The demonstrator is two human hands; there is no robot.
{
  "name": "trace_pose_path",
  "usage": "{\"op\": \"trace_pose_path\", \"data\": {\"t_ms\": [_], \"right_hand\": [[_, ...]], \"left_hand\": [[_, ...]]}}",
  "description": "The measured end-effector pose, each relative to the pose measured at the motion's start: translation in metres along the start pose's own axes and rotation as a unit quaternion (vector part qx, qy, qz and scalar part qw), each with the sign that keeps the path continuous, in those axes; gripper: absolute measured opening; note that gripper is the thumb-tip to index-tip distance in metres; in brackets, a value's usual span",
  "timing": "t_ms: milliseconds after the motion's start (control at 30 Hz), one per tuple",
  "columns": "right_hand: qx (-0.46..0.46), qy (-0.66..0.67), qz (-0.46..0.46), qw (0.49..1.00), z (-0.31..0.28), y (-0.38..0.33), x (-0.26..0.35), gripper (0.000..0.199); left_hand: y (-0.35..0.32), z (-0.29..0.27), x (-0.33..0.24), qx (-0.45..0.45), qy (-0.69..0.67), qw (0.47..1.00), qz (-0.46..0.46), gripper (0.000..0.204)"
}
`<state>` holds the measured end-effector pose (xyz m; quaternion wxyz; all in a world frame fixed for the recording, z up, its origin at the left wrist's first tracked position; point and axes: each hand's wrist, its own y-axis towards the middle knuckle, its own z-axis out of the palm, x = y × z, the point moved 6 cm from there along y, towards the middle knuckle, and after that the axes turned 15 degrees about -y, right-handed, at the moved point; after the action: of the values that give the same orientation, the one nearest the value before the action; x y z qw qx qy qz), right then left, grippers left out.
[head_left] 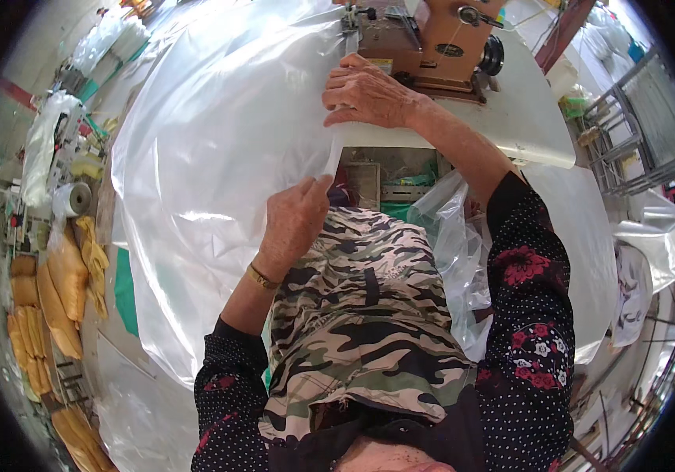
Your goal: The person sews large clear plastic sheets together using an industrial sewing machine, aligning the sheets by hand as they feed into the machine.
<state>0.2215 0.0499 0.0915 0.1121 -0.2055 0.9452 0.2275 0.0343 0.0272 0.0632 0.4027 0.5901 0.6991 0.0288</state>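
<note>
While your lap in its camouflage-print apron [365,315] fills the near part of the view, your left hand [296,220] comes up over it, a gold bracelet [261,277] on the wrist, with thumb and fingers pinched narrow on the edge of the clear plastic sheet [219,157]. That sheet spreads in a broad, shiny billow to your left and ahead, draped over the white tabletop [510,110] and hanging down toward the floor.

Just to the right of your lap, more crumpled clear plastic [455,244] bunches against your dark, dotted and flowered sleeve [530,299].

Farther out, your right hand [369,94] lies flat, palm down and fingers spread a little, pressing the sheet's edge onto the tabletop; it grips nothing. Right behind it stands a tan-brown sewing machine [432,39], with a small yellow label on its base beside your fingers and a dark oval badge on its side; the print is too small to make out.

Off to your far left, a row of yellow-orange filled packages [58,291] lies along the edge of the view, long and pillow-shaped, with a white roll [73,198] above them. To your far right a grey metal rack [636,126] stands well apart from the tabletop.
</note>
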Motion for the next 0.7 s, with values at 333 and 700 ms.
{"op": "trace_pose_path", "data": {"t_ms": [333,700], "right_hand": [[-0.236,-0.096,0.216,0.943,0.011,-0.038,0.004,0.023],[-0.265,-0.044,0.263,0.927,0.021,-0.046,-0.011,0.011]], "left_hand": [[0.006,0.036,0.013,0.082,0.043,0.995,0.033,0.022],[0.063,0.045,0.027,0.122,0.157,0.979,0.045,0.015]]}}
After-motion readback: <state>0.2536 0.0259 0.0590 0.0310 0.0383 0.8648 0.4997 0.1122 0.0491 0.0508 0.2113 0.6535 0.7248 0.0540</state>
